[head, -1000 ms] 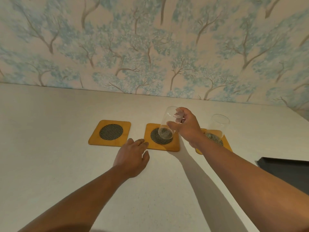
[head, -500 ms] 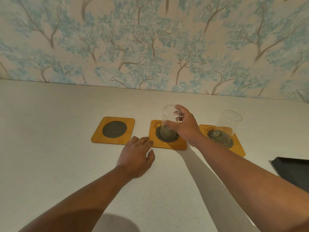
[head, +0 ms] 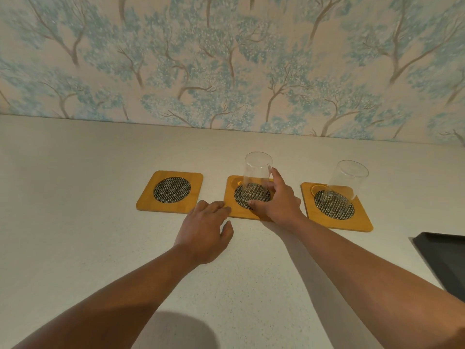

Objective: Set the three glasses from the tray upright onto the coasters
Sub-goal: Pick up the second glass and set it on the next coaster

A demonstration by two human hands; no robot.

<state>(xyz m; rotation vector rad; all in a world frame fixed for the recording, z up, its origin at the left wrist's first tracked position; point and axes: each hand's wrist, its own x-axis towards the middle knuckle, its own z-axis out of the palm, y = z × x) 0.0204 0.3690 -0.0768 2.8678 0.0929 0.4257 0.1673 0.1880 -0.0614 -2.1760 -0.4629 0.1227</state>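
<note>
Three square wooden coasters with dark mesh centres lie in a row on the pale counter. The left coaster (head: pixel 170 191) is bare. A clear glass (head: pixel 256 176) stands upright on the middle coaster (head: pixel 230 197), and my right hand (head: pixel 278 200) still wraps its lower right side with thumb and fingers. Another clear glass (head: pixel 346 183) stands upright on the right coaster (head: pixel 362 220). My left hand (head: pixel 206 229) rests flat on the counter, fingertips touching the middle coaster's front left corner, holding nothing.
A dark tray (head: pixel 445 260) juts in at the right edge; only a part of it shows and no glass is visible on it. A wall with tree-patterned wallpaper (head: pixel 226 59) rises behind the counter (head: pixel 75 235).
My right hand brought the glass from a tilt down to upright on the middle coaster. My left hand stayed by that coaster's front corner. The view shifted slightly.
</note>
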